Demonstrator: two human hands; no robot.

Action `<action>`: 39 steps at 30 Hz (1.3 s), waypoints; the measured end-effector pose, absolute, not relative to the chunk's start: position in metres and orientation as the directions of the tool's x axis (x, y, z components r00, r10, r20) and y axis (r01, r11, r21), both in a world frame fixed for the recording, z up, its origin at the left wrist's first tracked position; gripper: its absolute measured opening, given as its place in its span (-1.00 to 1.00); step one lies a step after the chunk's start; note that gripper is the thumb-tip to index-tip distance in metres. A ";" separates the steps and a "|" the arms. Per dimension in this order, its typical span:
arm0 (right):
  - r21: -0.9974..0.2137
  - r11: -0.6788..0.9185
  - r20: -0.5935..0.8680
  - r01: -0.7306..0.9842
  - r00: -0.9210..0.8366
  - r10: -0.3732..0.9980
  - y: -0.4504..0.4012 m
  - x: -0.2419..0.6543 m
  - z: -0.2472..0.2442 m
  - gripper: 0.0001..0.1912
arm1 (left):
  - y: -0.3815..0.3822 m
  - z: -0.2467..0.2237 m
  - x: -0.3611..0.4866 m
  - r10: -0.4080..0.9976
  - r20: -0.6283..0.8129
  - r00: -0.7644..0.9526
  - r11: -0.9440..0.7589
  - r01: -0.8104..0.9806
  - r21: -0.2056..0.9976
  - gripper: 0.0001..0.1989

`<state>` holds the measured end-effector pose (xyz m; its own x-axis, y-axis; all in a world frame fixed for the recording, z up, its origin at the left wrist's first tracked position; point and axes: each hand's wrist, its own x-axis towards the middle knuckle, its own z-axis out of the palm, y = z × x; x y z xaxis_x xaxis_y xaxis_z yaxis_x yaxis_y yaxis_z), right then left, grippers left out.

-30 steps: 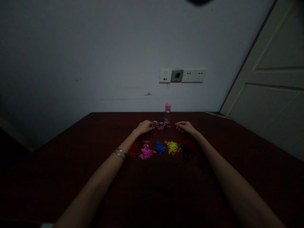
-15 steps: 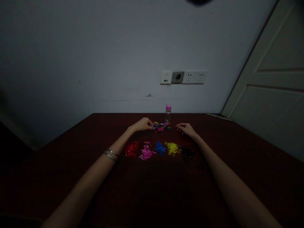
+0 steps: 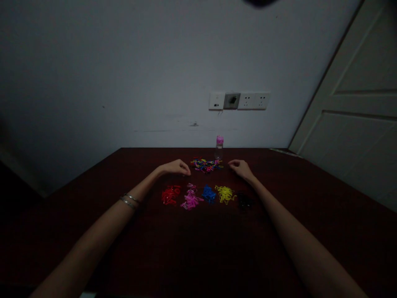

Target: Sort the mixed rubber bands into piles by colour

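Observation:
A mixed pile of small coloured loops (image 3: pixel 206 165), perhaps paper clips or rubber bands, lies on the dark table (image 3: pixel 198 248). My left hand (image 3: pixel 176 167) is just left of this pile, fingers pinched together; anything between them is too small to see. To the pile's right, my right hand (image 3: pixel 242 169) also has thumb and fingers together, contents unclear. Nearer me are single-colour heaps in a row: red loops (image 3: pixel 170 195), pink loops (image 3: pixel 191 200), blue loops (image 3: pixel 209 194), yellow loops (image 3: pixel 226 194) and black loops (image 3: pixel 245 200).
Behind the mixed pile stands a clear bottle with a pink cap (image 3: pixel 219 140). The table's far edge meets a pale wall (image 3: pixel 155 74) with socket plates (image 3: pixel 252 101). A panelled door (image 3: pixel 356 107) is at the right.
My left hand has pulled away from the mixed pile, leftward and slightly toward me, uncovering the pile's left side. The right hand has shifted only slightly left.

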<state>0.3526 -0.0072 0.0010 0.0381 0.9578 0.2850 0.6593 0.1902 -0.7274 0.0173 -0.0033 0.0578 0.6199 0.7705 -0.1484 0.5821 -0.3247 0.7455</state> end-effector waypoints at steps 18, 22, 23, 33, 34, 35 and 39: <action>-0.646 0.388 0.425 0.657 -0.113 0.898 0.003 0.333 -0.012 -0.60 | 0.033 0.015 -0.017 0.988 0.131 0.081 -0.155 0.543 0.825 -0.57; -0.623 0.345 0.396 0.702 -0.097 0.913 0.006 0.330 -0.013 -0.61 | 0.036 0.010 -0.017 0.980 0.181 0.083 -0.196 0.557 0.807 -0.57; -0.611 0.332 0.393 0.718 -0.089 0.915 0.006 0.330 -0.014 -0.62 | 0.037 0.009 -0.017 0.977 0.191 0.092 -0.210 0.564 0.799 -0.57; -0.717 0.240 0.321 0.654 0.004 0.947 0.000 0.337 0.023 -0.58 | 0.036 0.007 -0.017 0.965 0.232 0.126 -0.261 0.590 0.764 -0.57; -0.744 0.230 0.277 0.628 -0.023 0.961 -0.003 0.339 0.033 -0.59 | 0.036 0.007 -0.017 0.964 0.235 0.127 -0.264 0.589 0.764 -0.57; -0.766 0.221 0.217 0.603 -0.080 0.973 -0.006 0.342 0.044 -0.61 | 0.036 0.006 -0.017 0.963 0.238 0.128 -0.267 0.590 0.762 -0.56; -0.792 0.219 -0.117 0.570 -0.493 0.862 -0.026 0.342 0.078 -0.64 | 0.036 0.006 -0.018 0.957 0.256 0.137 -0.287 0.594 0.752 -0.56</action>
<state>0.3421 -0.0257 0.0779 -0.4927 0.8623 -0.1169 0.5704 0.2186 -0.7917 -0.0177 0.0361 0.0060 0.1375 0.9568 0.2563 0.5939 -0.2867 0.7517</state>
